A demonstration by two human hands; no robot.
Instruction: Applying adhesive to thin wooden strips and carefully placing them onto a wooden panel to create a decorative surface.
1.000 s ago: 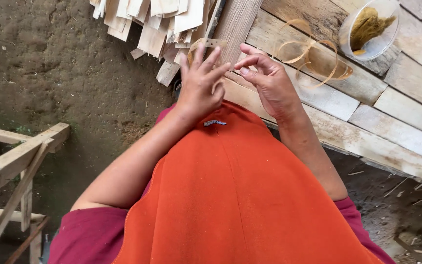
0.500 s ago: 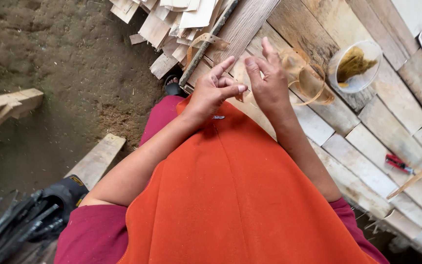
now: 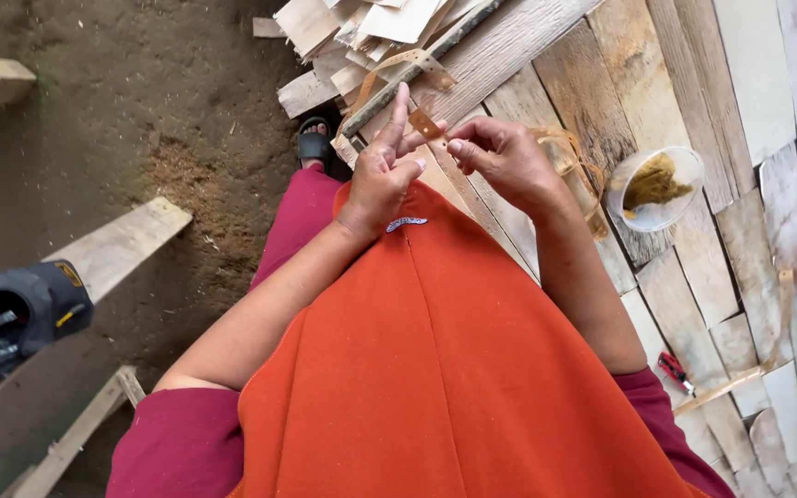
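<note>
Head view, only cam: both hands up over the orange apron [image 3: 445, 369], working a thin tan strip [image 3: 426, 124]; strip end sits pinched betw. the two hands, just past the apron's top edge, above the plank bench [image 3: 592, 83].

Left hand [image 3: 382, 175]: fingers extended, index pointing up-frame, thumb and middle finger closing on the near end of the strip; so grasping the strip, lightly, not clenched. Right hand [image 3: 505, 161]: fingers curled in, tips meeting the strip from the other side; grip also on the strip, tighter-looking; the exact contact under the fingertips is partly hidden.

Key relation: strip's short visible length runs diagonally, upper-left to lower-right, across the gap betw. the hands; it lies away from the body, ahead of both grips; both hands are equally near, touching it. A looped length of strip [image 3: 574, 171] shows behind the right hand; can't tell if it's the same piece.

Around: white bowl [image 3: 684, 166] w/ yellowish-brown stuff, right of the right hand, on the bench, apart from it; pile of pale wood offcuts [image 3: 362, 28] top of frame; small red tool [image 3: 673, 371] low right; dirt floor [image 3: 140, 111] left; dark sandal [image 3: 314, 146] below the offcuts.
</note>
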